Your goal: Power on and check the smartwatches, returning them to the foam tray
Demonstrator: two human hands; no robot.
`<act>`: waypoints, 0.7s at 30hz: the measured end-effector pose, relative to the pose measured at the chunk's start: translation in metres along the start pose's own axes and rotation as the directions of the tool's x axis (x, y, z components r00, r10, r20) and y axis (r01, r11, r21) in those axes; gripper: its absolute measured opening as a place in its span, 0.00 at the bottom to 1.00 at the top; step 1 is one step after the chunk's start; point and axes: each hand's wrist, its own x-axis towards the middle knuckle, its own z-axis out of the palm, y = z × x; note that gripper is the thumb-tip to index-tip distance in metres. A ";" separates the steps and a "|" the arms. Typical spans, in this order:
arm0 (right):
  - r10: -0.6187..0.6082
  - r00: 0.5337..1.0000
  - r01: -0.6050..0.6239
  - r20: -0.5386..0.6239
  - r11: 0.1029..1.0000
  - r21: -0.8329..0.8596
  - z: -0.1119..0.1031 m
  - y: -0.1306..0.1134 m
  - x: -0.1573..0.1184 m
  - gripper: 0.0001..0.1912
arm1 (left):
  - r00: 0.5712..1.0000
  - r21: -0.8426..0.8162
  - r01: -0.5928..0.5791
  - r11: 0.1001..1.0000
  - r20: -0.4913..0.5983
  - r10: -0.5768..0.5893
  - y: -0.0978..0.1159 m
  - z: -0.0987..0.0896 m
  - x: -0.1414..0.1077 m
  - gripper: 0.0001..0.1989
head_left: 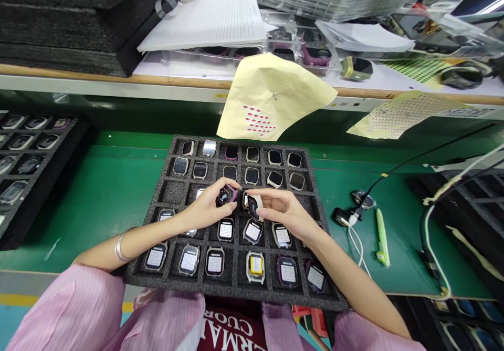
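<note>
My left hand (pixel 210 204) is closed around a purple smartwatch (pixel 224 196) whose dark screen shows a lit watch face. Close beside it, my right hand (pixel 281 210) pinches a pale smartwatch (pixel 254 206), turned partly on its side. Both are held above a black foam tray (pixel 157 201) divided into square compartments. Watches in the far rows have dark screens; those in the near rows show white lit screens. In the nearest row, one watch body (pixel 255 267) lies with a yellow-and-silver part exposed. My hands and forearms hide some compartments.
Another foam tray of watches (pixel 27 146) stands at left. On the green bench at right lie a light green pen (pixel 381 238), a cable plug (pixel 354 217) and a round device (pixel 363 199). A yellow sheet (pixel 271 99) hangs from the shelf, which carries papers (pixel 208 22) and foam blocks (pixel 79 25).
</note>
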 end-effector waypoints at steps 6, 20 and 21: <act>0.009 1.000 -0.009 -0.007 1.000 0.000 0.000 -0.001 0.000 0.18 | 0.998 -0.014 -0.021 1.000 -0.052 0.020 0.000 -0.001 0.001 0.19; 0.098 0.992 -0.114 0.076 0.962 0.248 -0.002 0.001 0.003 0.25 | 0.960 -0.438 0.278 0.855 0.111 -0.256 0.000 0.005 0.002 0.31; 0.111 0.990 -0.131 0.084 0.950 0.282 -0.003 0.002 0.003 0.25 | 0.955 -0.497 0.295 0.816 0.127 -0.268 0.001 0.005 0.003 0.29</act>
